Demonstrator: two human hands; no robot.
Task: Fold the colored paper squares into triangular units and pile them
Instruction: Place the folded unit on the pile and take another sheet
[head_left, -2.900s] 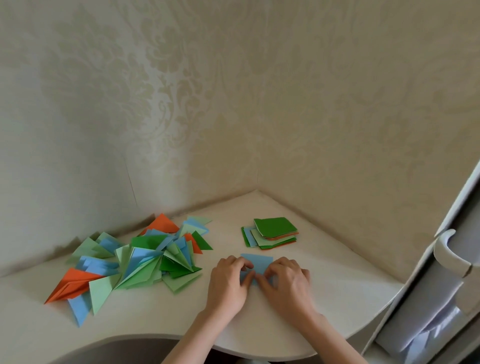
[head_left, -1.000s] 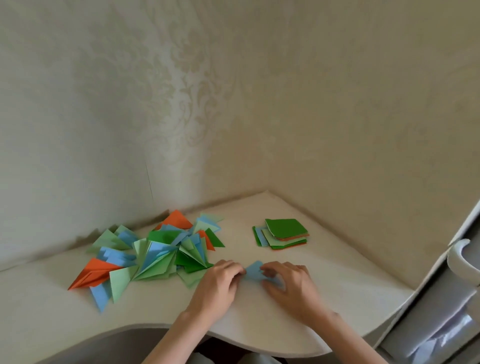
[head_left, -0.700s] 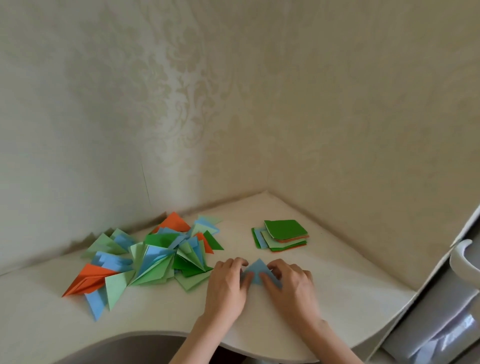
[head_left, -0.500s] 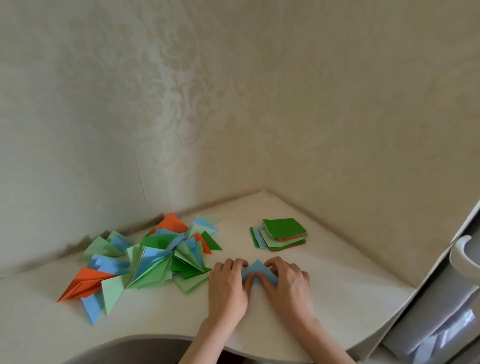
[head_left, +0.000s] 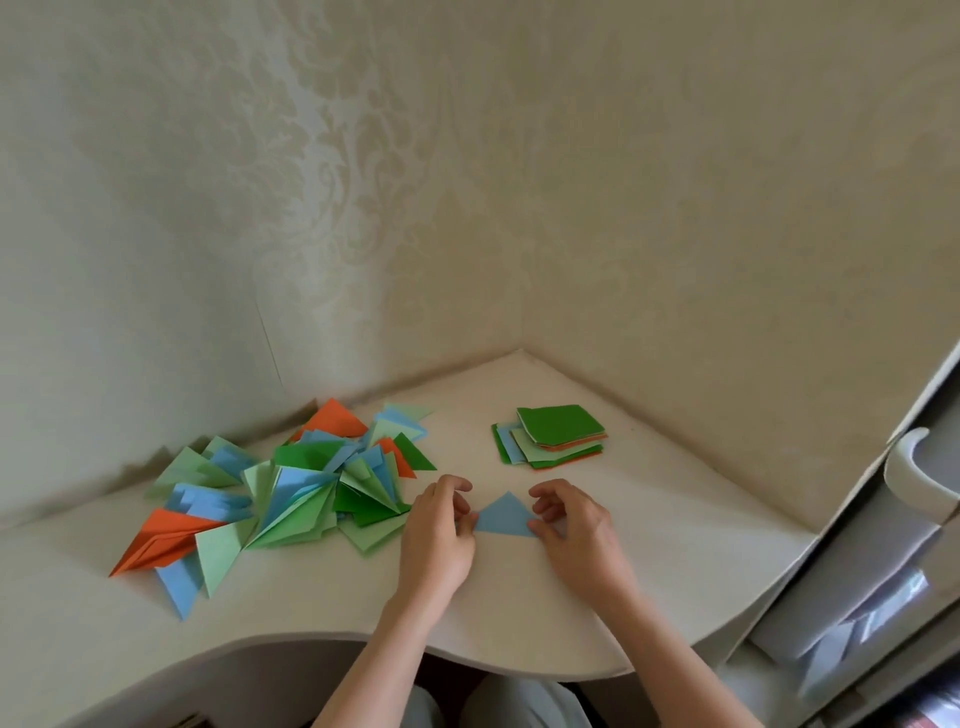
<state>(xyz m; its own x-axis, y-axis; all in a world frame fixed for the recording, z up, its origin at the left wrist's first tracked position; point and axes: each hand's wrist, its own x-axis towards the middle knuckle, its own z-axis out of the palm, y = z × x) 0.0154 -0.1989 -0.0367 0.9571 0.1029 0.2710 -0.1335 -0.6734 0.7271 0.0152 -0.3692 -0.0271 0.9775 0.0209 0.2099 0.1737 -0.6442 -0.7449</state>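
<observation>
Fingers lifted off | blue triangle (head_left: 505, 516) flat between left grip (head_left: 440, 525), right grip (head_left: 576, 525)

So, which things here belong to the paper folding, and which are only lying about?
Belong to the job:
- blue triangle, held at its corners by the left hand and right hand
- pile of folded pieces
- stack of paper squares
- table, the work surface

Only lying about:
- white handle at the right edge
- patterned wall
</observation>
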